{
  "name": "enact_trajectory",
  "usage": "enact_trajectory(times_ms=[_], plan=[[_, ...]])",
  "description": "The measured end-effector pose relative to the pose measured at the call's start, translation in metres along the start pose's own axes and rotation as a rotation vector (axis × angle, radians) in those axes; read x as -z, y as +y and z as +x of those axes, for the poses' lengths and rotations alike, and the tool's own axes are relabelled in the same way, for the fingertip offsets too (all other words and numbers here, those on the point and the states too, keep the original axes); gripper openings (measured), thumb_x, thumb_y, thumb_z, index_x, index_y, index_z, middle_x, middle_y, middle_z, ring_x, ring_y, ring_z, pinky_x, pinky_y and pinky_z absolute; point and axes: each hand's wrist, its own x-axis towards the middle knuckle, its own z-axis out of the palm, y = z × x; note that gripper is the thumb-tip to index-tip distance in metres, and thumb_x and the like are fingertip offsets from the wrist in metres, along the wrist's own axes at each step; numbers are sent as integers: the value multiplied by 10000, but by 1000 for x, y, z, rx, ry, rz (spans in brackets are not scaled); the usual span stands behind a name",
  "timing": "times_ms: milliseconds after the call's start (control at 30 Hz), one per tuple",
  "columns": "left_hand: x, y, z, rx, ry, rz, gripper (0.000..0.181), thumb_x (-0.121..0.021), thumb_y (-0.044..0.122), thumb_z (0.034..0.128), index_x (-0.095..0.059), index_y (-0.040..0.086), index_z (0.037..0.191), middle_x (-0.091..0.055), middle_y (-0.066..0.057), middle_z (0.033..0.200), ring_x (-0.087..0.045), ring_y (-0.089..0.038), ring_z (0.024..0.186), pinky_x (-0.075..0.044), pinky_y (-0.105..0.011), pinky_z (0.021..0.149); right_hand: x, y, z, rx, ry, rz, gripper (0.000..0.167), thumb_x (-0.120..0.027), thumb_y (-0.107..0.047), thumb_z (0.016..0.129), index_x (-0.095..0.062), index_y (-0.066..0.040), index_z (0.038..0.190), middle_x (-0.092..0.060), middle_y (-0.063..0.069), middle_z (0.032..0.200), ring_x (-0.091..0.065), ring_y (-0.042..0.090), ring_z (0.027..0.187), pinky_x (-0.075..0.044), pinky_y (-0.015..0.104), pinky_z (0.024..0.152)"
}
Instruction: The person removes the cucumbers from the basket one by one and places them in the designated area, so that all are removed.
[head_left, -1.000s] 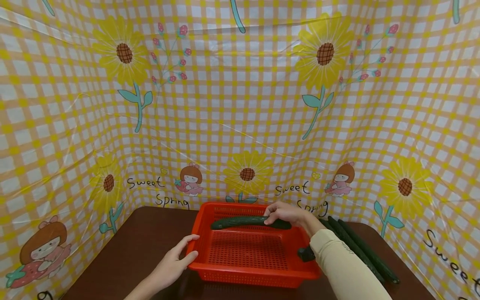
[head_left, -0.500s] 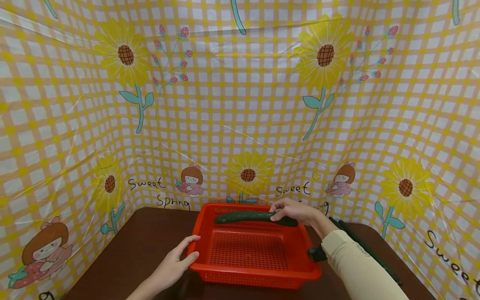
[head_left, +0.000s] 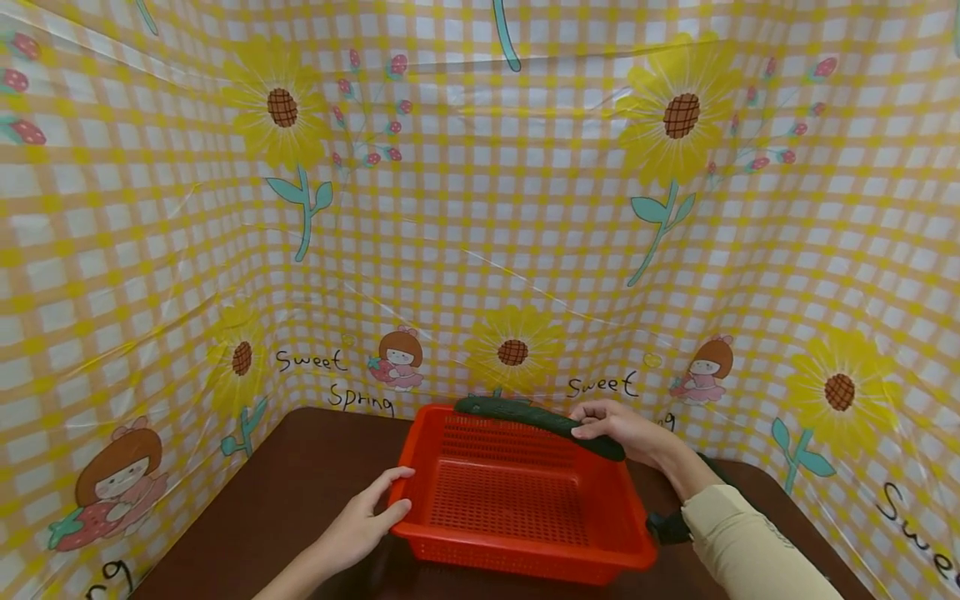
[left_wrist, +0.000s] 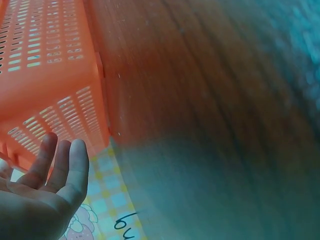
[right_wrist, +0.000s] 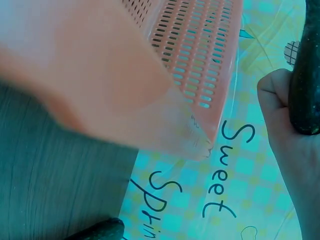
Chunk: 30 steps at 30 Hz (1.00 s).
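A long dark green cucumber [head_left: 517,411] hangs above the back right part of the red plastic basket [head_left: 525,537], its left end tilted up. My right hand [head_left: 618,427] grips it near its right end. In the right wrist view the cucumber [right_wrist: 306,75] lies across the palm of that hand [right_wrist: 282,117]. At the basket's left rim, my left hand [head_left: 363,521] touches with extended thumb and index finger. The left wrist view shows the left hand's other fingers [left_wrist: 77,165] fairly straight beside the basket's slotted wall [left_wrist: 60,120].
On the dark brown table [head_left: 322,454], another cucumber [head_left: 716,471] lies right of the basket, mostly hidden by the right arm. A black device [head_left: 667,527] sits under the right wrist. Checked cloth [head_left: 480,208] with flowers surrounds the back and sides.
My right hand has raised the cucumber from over the basket's middle toward its back right, and the cucumber's left end now tilts up. The left hand stays at the rim.
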Motion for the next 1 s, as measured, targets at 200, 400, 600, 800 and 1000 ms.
enact_trajectory(times_ms=[200,400,600,800,1000], plan=[[-2,2,1,-11,-3,0,433,-602,385,1009,-517,274,1418,-500,-117,1489,-408,-420,1405,-342,-662,1076,5,3,-11,30,2,177,104,-570,-124,1023,-590,-42,1083,-601,66,997,-580,143,827,-532,328,748],[-1,4,1,-9,11,0,426,-612,370,1005,-525,269,1409,-533,-102,1453,-448,-367,1372,-375,-621,1063,5,1,-19,34,108,200,131,-586,-164,1020,-621,-69,1102,-580,55,991,-570,136,786,-521,310,713],[-1,4,0,-3,15,2,427,-612,354,1008,-526,250,1413,-527,-99,1461,-437,-364,1380,-372,-620,1060,4,3,-26,25,182,291,119,-557,-173,1039,-579,-72,1097,-585,80,1004,-630,145,790,-555,340,723],[-1,2,0,-6,5,6,436,-602,352,1014,-518,228,1423,-535,-109,1450,-446,-360,1363,-392,-602,1035,2,5,-36,19,325,336,101,-590,-198,1026,-610,-107,1065,-596,15,984,-630,143,824,-569,363,758],[-1,1,0,0,7,6,447,-601,361,1013,-514,220,1428,-547,-103,1431,-472,-343,1335,-403,-577,1026,2,6,-45,-2,481,323,45,-622,-203,1010,-663,-185,1008,-631,-90,873,-618,94,795,-537,268,721]])
